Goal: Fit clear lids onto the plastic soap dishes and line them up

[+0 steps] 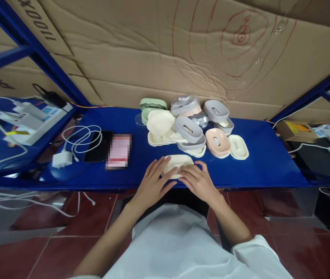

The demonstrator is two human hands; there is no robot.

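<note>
At the table's front edge is a cream soap dish (178,159), partly covered by my fingers. My left hand (154,180) holds its left end, fingers stretched along the side and thumb at the near edge. Over the right end curl the fingers of my right hand (196,180). Just beyond lies a pile of soap dish parts: a grey slotted dish (188,129), a pink dish (217,142), a green one (153,104) and a cream oval piece (161,122). A separate cream tray (239,147) lies at the pile's right.
Left of the pile lie a phone (119,152) with a blurred screen, a dark flat object (97,147) and a white charger (62,159) with coiled cable. Cardboard (141,46) stands behind the blue table (269,162). Blue frame bars (41,50) rise at the sides.
</note>
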